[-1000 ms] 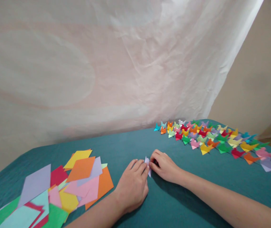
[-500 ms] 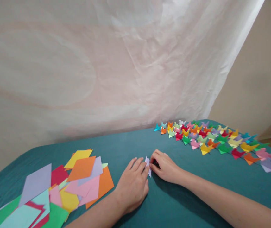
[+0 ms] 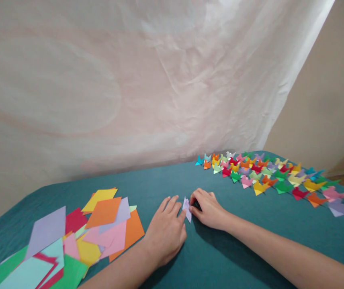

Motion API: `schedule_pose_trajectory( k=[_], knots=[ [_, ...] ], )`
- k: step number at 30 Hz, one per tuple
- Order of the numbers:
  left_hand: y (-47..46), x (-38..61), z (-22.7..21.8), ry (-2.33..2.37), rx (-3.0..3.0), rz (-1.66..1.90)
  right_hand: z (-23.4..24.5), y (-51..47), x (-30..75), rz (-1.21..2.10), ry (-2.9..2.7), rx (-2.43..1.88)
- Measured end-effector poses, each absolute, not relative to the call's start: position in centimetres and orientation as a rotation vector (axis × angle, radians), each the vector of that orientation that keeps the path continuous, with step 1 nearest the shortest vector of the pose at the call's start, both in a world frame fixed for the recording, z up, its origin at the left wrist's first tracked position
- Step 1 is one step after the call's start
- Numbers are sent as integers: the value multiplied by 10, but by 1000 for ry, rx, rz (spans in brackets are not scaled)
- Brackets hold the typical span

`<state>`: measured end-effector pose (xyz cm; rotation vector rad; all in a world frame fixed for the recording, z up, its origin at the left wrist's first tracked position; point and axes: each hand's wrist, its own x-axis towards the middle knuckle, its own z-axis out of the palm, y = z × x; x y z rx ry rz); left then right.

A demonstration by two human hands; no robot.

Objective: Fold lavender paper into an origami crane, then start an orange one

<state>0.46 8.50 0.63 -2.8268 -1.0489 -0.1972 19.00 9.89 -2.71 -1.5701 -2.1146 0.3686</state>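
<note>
A small folded lilac paper piece (image 3: pixel 187 208) stands on the teal tablecloth (image 3: pixel 250 237) between my two hands. My left hand (image 3: pixel 166 230) lies palm down, fingers stretched forward, its fingertips pressing the left side of the paper. My right hand (image 3: pixel 209 209) is curled, its fingers pinching the paper's right side. Most of the piece is hidden by the fingers.
A loose pile of coloured paper squares (image 3: pixel 78 237) covers the table's near left. Several rows of finished folded paper birds (image 3: pixel 268 174) run along the far right. A wrinkled white sheet (image 3: pixel 130 88) hangs behind the table, beside a beige wall (image 3: pixel 331 92).
My left hand's fingers have spread and reached slightly forward beside the paper. The right hand has barely shifted, and the view has tilted a little.
</note>
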Motion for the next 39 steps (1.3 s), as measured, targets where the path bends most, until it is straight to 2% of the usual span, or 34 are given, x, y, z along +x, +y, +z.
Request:
schedule_pose_trajectory(
  k=[9, 23, 39],
  knots=[
    [86, 3, 4, -1018, -2818, -191, -23, 94, 191, 320, -2142, -1523],
    [88, 1, 1, -883, -2813, -187, -13, 85, 185, -234, -2416, -1396],
    [88, 1, -1, -844, -2798, -194, -8, 80, 177, -304, -2587, -1474]
  ],
)
